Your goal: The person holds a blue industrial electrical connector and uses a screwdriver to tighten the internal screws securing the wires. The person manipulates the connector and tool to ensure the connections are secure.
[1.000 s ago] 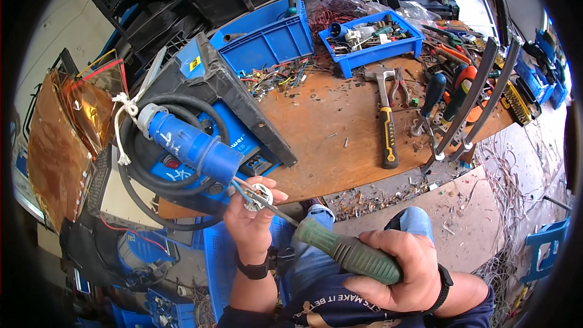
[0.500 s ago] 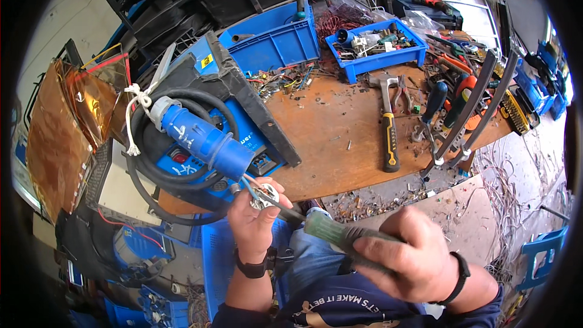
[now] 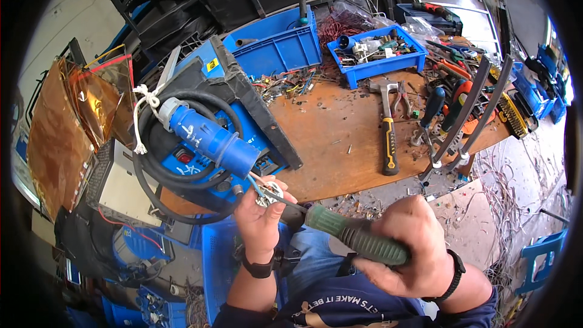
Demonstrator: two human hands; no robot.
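Observation:
My left hand [image 3: 258, 222] pinches a small round white connector insert [image 3: 269, 194]. Thin wires [image 3: 255, 183], one blue and one brownish, join it to the open end of a blue industrial plug [image 3: 212, 136]. The plug lies on a coil of thick black cable [image 3: 149, 191], over a blue machine [image 3: 267, 161]. A green-handled screwdriver [image 3: 328, 220] reaches the insert with its shaft; the tip's exact seat is hard to see. My right hand [image 3: 413, 249] is closed loosely round the rear of the handle, its fingers slightly blurred and the thumb below.
On the wooden table [image 3: 322, 164] lie a hammer [image 3: 389, 140], pliers [image 3: 401, 102] and several screwdrivers [image 3: 434, 106]. Two long metal bars [image 3: 473, 109] stand up at its right edge. Behind are a blue bin [image 3: 273, 54] and a blue tray [image 3: 382, 68] of small parts.
My right hand has loosened and shifted on the handle, baring more of its rear end. The left hand still holds the insert. The whole view has moved slightly.

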